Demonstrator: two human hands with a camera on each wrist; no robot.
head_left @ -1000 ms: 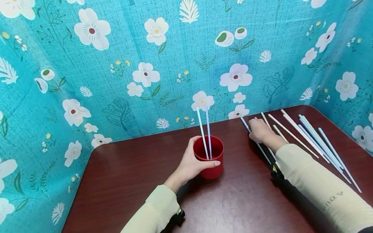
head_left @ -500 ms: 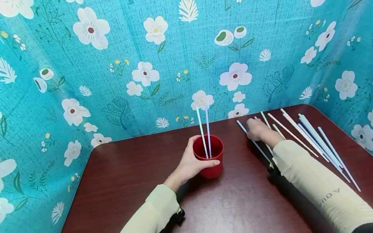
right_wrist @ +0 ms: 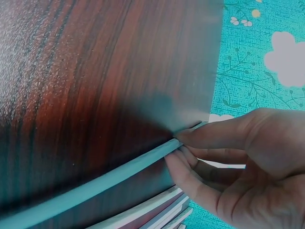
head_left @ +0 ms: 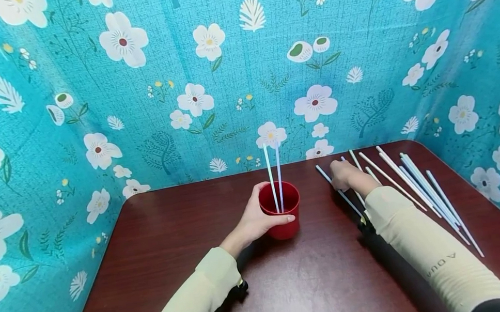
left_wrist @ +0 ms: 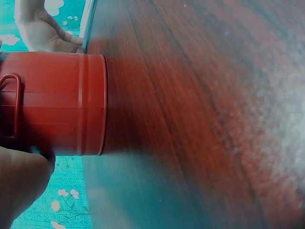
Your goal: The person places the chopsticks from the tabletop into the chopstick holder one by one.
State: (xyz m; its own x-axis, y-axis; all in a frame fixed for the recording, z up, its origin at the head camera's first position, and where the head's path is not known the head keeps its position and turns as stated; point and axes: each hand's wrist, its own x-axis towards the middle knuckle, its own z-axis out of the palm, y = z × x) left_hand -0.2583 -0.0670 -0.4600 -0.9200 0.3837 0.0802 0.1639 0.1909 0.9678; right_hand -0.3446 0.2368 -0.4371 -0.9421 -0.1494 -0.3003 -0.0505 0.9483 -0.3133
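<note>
My left hand [head_left: 263, 216] grips a red cup [head_left: 283, 229] from the left side, with the thumb across its front. Two thin sticks, one pale green [head_left: 270, 174] and one pale lilac [head_left: 279, 173], stand in the cup and lean on nothing else. In the left wrist view the red cup [left_wrist: 57, 105] stands on the table and shows a thin loop on its side. My right hand [head_left: 348, 176] is at the back right, beside the loose sticks. The right wrist view shows its thumb and fingers pinching a long light blue stick [right_wrist: 105, 183] low over the table.
Several loose pastel sticks [head_left: 428, 194] lie fanned across the right side of the brown table [head_left: 183, 221], some close by my right hand. A turquoise flowered cloth [head_left: 230, 75] hangs behind the table and along both sides.
The right hand has shifted slightly left, and the light blue stick has slid left with it, away from the other sticks. The left hand and cup have stayed in place.
</note>
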